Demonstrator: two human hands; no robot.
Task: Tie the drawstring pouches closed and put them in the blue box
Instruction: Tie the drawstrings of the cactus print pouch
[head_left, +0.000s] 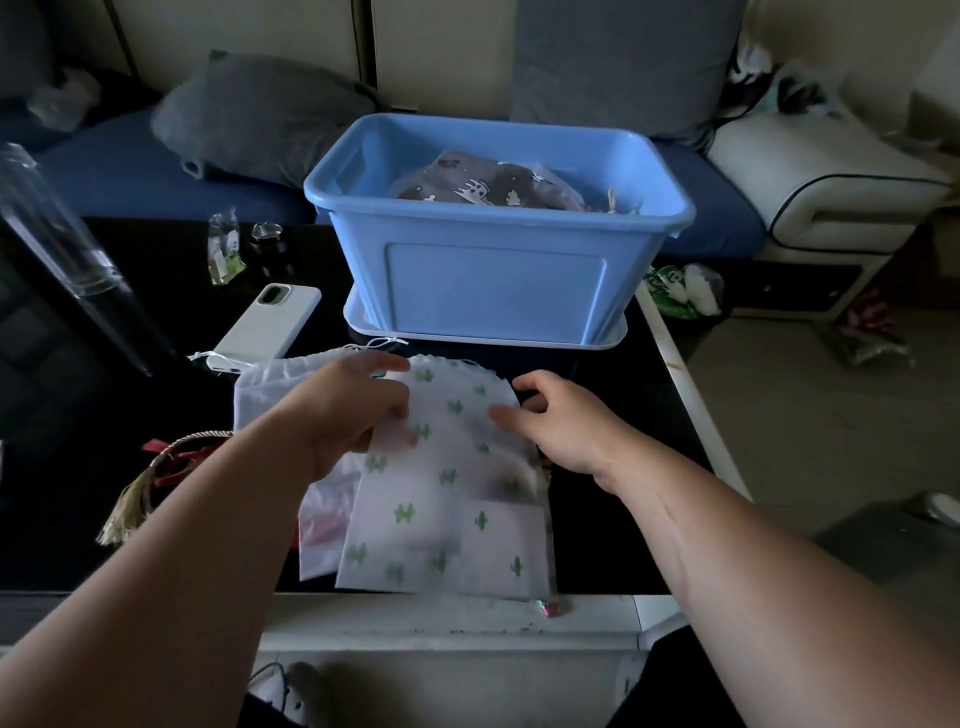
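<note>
On cactus pouch (441, 499), left hand (343, 410) pinching, right hand (563, 423) gripping edge

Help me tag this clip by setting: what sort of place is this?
Probably a home living room: a blue sofa with a grey cushion runs behind a dark glossy coffee table, where the blue box stands near a white phone.

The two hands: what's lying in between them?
The cactus pouch lies between the left hand and the right hand; each pinches one of its edges. The head view shows it.
</note>
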